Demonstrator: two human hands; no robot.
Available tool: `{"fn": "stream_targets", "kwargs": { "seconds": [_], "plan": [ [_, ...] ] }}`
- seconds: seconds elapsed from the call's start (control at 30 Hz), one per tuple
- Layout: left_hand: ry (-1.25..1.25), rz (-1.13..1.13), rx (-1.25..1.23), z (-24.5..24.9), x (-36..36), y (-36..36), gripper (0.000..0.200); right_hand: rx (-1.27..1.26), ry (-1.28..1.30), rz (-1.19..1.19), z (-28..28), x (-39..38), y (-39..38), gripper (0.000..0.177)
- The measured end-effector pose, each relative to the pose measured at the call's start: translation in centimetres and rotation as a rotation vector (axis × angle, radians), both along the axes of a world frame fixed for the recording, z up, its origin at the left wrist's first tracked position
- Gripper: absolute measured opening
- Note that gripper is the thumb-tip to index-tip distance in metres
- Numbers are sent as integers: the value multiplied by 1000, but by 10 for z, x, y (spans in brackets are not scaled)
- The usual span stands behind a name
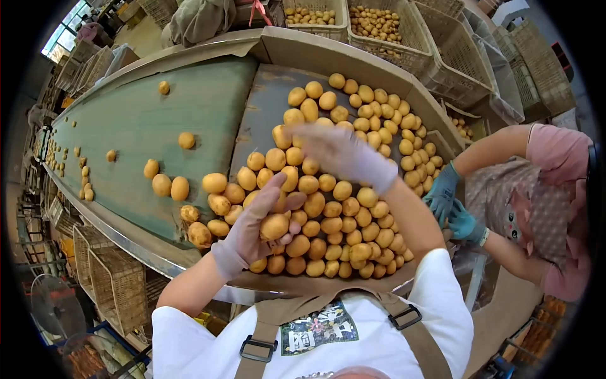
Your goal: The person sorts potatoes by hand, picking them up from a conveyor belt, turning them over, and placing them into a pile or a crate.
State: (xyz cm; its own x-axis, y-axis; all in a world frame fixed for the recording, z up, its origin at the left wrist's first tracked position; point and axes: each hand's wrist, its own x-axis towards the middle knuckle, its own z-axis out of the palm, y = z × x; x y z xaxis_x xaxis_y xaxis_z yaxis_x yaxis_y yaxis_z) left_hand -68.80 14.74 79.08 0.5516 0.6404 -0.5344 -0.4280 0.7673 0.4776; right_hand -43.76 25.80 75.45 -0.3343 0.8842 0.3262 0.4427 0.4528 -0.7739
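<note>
Many round yellow-brown potatoes [314, 204] lie packed together on the grey sorting surface [267, 104]. My left hand [265, 221], in a pale glove, is curled palm up around a potato [274, 227] at the near left edge of the pile. Above the middle of the pile, my right hand [341, 151], also gloved, is blurred by motion, and its fingers are smeared; whether it holds anything does not show.
A green belt [158, 139] carries scattered potatoes at left. Plastic crates [388, 47] stand beyond the raised rim [353, 59]. At right, a co-worker's blue-gloved hands [444, 192] are at the surface's edge. More crates [120, 281] stand lower left.
</note>
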Motion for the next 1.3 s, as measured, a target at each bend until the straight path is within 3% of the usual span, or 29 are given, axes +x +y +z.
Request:
{"fn": "stream_targets", "kwargs": {
  "seconds": [0.03,0.1,0.13,0.17,0.2,0.27,0.33,0.4,0.47,0.53,0.6,0.7,0.77,0.83,0.93,1.03,1.07,1.13,1.2,1.3],
  "plan": [
    [-71,-37,-52,-3,-3,2,49,-38,-83,-49,5,2,5,32],
    [-117,-80,1,-6,-7,4,47,84,-307,-444,-13,30,53,34],
    [-140,-92,21,-3,-7,3,45,-123,-527,-528,-21,48,74,37],
    [-183,-72,-36,4,-2,3,42,-264,-814,-473,-36,64,87,40],
    [-349,-48,-81,-9,-3,5,51,-199,-916,-446,-44,66,86,37],
    [-445,-64,-50,-13,-6,8,60,-235,-850,-385,-43,70,81,44],
    [-257,-42,-75,7,-8,11,65,-438,-931,-333,-34,66,83,46],
    [-350,-65,-63,8,-10,14,64,-374,-963,-402,-38,62,76,47],
    [-432,-85,-43,6,-14,16,63,-214,-526,-464,-38,62,53,46],
    [-469,-90,-31,8,-16,19,62,17,124,-399,-1,37,18,43],
    [-411,-94,-8,19,-16,21,60,527,247,-190,53,44,-9,39],
    [-296,-138,9,30,-20,20,58,914,14,-733,158,53,-6,43],
    [-258,-152,-17,41,-23,17,49,535,-125,-804,165,82,8,48],
    [-259,-185,-6,42,-27,25,46,489,-208,-819,149,79,-9,54],
    [-223,-185,14,47,-34,18,42,181,-1,-655,90,52,-88,53],
    [-185,-212,61,52,-31,10,38,-2,-104,-809,38,42,-185,43],
    [-229,-222,128,57,-37,9,39,-68,-90,-859,25,36,-220,41],
    [-151,-171,551,62,-43,7,41,-82,61,-884,2,33,-289,40],
    [9,4,749,86,-54,-9,42,-116,154,-976,-3,20,-352,38],
    [-158,111,805,92,-116,-62,48,-160,128,-1106,-32,25,-430,38]
  ]
}}
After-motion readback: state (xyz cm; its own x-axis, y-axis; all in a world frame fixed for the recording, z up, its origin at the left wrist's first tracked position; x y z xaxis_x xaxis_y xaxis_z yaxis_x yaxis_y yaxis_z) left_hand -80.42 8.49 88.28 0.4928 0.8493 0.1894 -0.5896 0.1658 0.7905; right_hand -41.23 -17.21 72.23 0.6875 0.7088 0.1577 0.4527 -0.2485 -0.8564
